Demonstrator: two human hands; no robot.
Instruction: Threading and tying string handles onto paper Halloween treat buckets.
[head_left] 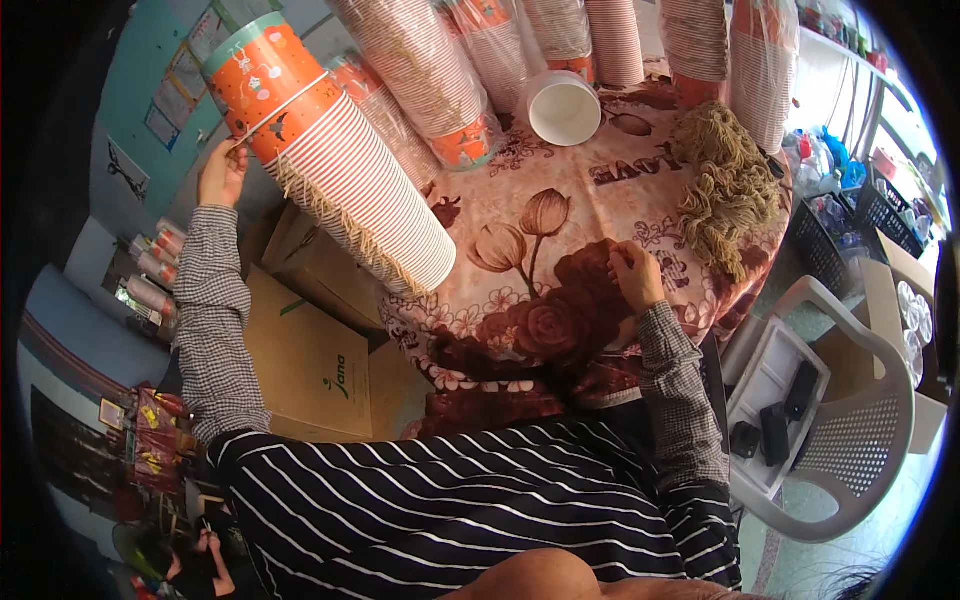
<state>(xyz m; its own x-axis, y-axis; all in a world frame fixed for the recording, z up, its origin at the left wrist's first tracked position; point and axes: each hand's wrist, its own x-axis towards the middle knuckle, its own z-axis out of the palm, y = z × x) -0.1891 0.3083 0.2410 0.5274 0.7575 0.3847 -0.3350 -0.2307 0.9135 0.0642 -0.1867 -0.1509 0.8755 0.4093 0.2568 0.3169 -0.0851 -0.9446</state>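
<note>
A tall nested stack of paper cups, orange with a green base band and white rims, leans from the table toward the upper left. Tan cord ends hang in a row along its side. My left hand is closed at the far end of the stack, thumb and finger pinching the rim edge of an orange cup. Over the table's front half, my right hand is closed with curled fingers; what they hold, if anything, is hidden. A heap of tan cord lies on the table's right side.
More cup stacks in clear plastic stand along the back. One white cup lies on its side, mouth toward me. A flowered cloth covers the table. Cardboard boxes are at left, a grey plastic chair with a tray at right.
</note>
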